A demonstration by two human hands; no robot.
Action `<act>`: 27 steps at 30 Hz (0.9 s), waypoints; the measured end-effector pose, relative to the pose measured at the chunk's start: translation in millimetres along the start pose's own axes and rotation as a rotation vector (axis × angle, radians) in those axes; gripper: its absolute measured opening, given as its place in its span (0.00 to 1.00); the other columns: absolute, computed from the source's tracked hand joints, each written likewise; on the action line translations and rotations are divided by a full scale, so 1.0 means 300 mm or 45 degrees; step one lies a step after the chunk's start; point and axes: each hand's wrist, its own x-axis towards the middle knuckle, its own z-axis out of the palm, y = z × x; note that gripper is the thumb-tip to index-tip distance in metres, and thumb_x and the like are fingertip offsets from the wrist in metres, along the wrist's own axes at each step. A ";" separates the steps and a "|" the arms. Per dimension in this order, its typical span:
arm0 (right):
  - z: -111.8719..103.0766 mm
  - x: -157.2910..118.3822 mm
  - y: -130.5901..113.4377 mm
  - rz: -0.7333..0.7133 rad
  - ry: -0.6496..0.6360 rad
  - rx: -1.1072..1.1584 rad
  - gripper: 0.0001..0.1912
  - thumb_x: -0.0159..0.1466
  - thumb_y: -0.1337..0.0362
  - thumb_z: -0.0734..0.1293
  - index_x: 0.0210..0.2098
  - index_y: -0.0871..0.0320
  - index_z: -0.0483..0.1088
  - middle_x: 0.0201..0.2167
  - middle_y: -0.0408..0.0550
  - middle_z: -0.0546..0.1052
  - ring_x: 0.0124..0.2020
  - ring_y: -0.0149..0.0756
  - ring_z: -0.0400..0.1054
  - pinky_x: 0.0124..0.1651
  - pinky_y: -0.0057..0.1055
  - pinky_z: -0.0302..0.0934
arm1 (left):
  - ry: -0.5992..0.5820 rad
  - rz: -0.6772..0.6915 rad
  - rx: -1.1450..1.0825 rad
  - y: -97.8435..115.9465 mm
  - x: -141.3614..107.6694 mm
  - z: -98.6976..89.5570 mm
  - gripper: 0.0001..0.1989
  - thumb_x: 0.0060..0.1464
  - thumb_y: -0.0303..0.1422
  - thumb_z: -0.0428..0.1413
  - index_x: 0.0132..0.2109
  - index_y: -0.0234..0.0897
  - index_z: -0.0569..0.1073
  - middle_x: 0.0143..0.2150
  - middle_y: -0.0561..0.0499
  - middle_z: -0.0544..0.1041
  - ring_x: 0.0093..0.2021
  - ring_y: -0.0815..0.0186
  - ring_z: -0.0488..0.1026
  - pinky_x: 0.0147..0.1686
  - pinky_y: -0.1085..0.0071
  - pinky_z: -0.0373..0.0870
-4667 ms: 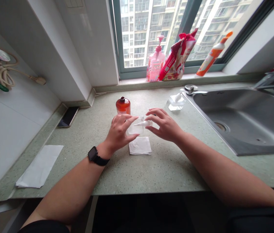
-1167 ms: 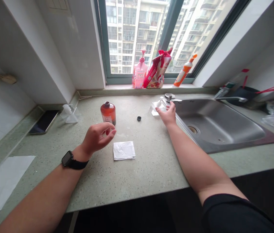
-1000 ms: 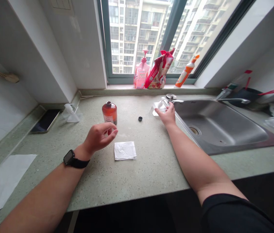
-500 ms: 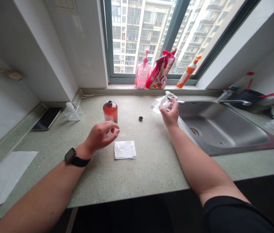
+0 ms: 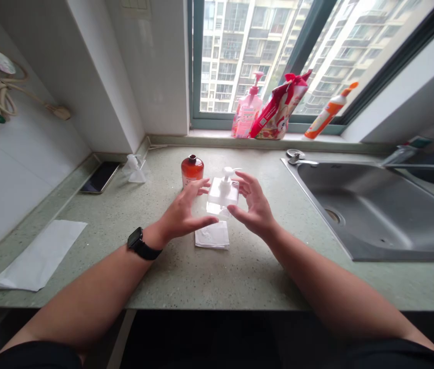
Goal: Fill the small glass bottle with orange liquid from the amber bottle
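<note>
Two open, spread hands, left hand (image 5: 182, 210) and right hand (image 5: 253, 205), flank without gripping a clear square plastic pump bottle (image 5: 222, 197), white pump already fitted, just beyond a folded white tissue (image 5: 212, 237).

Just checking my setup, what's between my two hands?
In the head view, a clear square pump bottle stands upright between your left hand and right hand.

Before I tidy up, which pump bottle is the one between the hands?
The clear square pump bottle, between the left hand and right hand; the pink pump bottle stands away on the windowsill.
</note>
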 end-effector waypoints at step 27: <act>0.035 0.011 -0.060 0.004 0.030 -0.040 0.20 0.64 0.46 0.77 0.47 0.49 0.74 0.55 0.52 0.78 0.60 0.50 0.73 0.65 0.55 0.67 | 0.037 -0.045 0.476 0.015 -0.013 0.031 0.34 0.55 0.54 0.70 0.58 0.40 0.70 0.51 0.43 0.82 0.48 0.53 0.83 0.50 0.57 0.80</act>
